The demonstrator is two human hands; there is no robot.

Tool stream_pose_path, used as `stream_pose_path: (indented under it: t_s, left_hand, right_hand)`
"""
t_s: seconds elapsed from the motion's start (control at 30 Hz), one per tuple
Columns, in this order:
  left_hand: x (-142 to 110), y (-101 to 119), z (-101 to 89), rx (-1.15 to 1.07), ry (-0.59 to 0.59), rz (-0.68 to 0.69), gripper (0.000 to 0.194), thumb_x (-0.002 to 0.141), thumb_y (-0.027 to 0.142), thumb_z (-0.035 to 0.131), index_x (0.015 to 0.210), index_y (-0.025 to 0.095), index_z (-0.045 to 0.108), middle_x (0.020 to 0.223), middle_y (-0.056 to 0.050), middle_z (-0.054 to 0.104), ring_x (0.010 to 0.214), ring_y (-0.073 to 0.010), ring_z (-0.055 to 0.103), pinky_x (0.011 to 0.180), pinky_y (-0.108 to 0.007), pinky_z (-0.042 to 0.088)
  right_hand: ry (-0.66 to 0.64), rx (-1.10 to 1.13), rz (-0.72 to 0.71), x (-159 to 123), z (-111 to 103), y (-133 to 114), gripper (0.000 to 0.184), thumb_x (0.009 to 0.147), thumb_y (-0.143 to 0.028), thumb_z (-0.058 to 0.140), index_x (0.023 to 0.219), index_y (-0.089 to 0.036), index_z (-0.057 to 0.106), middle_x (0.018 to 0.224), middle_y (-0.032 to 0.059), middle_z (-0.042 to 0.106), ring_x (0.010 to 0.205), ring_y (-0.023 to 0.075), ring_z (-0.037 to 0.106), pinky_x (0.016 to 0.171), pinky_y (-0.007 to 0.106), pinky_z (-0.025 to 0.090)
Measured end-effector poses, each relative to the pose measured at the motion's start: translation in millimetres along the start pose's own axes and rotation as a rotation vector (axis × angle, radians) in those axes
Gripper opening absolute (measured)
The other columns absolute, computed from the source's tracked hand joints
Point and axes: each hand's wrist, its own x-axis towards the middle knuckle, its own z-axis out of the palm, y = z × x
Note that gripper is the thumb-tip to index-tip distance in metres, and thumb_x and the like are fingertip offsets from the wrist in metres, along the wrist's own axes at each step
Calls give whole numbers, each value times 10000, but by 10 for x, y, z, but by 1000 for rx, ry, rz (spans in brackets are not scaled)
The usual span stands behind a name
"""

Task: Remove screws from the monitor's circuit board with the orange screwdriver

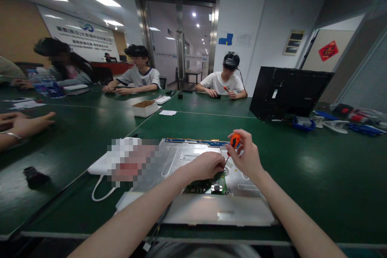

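Note:
My right hand (247, 155) grips an orange-handled screwdriver (234, 141), held upright with its tip down on a silver metal monitor back panel (184, 157) lying flat on the green table (302, 169). My left hand (208, 165) rests curled on the panel right beside the tip, above a green circuit board (208, 185). What the left fingers pinch, if anything, is hidden.
A white device with a cable (101, 165) lies left of the panel. A black monitor shell (287, 92) stands at the right, a small cardboard box (145, 108) farther back. Three people sit across the table; another person's hands (21, 123) reach in from the left.

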Motion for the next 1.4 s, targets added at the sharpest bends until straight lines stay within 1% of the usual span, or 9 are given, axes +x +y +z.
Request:
stream_pose_path:
  t_s: [0.17,0.33,0.47,0.67,0.87,1.0,1.13,1.23,1.4]
  left_hand:
    - [-4,6,-13,-1,-2,2,105,823,79,632,773,160,675,806,-35,721,757,-180,655,656,-231,421]
    - [-5,13,-17,-13,-7,-4,100,826,75,631,787,154,678,825,-42,726,770,-181,656,686,-233,443]
    - [-11,16,-15,-14,11,1,104,821,68,625,794,156,676,822,-39,724,764,-177,657,686,-230,451]
    - [-9,9,-13,-13,7,5,111,818,67,618,792,157,680,804,-40,721,744,-181,655,662,-234,444]
    - [-16,31,-46,-24,-16,-12,127,814,56,607,795,154,686,792,-39,715,740,-182,648,651,-234,426]
    - [-24,46,-66,-23,-25,-16,132,817,57,598,792,160,678,807,-39,714,747,-180,642,656,-230,423]
    - [-26,42,-65,-17,-26,-11,118,817,60,598,798,156,664,835,-47,718,769,-184,641,668,-232,428]
    - [-27,32,-54,-16,-29,-5,130,812,46,579,810,149,657,850,-55,720,774,-188,641,675,-237,437]
    - [-27,20,-36,-1,-13,4,132,805,47,571,798,154,648,832,-55,713,754,-187,636,666,-243,440]
  right_hand:
    - [28,9,8,-5,34,8,353,930,-343,569,1216,-243,386,929,39,696,546,126,610,466,223,470]
    - [5,-18,-38,16,-5,-16,312,950,-332,549,1228,-234,448,977,56,654,642,136,629,490,223,482]
    - [-31,-45,-89,47,-47,-64,320,982,-299,493,1297,-242,505,1043,66,609,625,114,599,507,232,499]
    - [-49,-27,-104,46,-67,-88,382,990,-233,420,1370,-247,452,1028,68,633,681,139,626,529,242,514]
    - [23,-30,-23,-5,21,1,381,917,-310,589,1250,-239,419,954,57,688,583,136,618,468,228,479]
    - [58,9,-7,-13,70,20,398,910,-323,595,1223,-237,365,903,40,695,571,142,632,451,219,467]
    - [36,-5,-6,-6,53,14,357,921,-330,585,1213,-230,406,962,64,681,639,149,652,468,222,474]
    - [14,-25,-51,11,19,-5,337,939,-318,563,1248,-233,460,1029,75,649,694,149,645,498,234,492]
    - [-42,-29,-95,41,-28,-57,371,975,-266,500,1346,-254,486,1051,64,601,637,116,599,515,238,505]
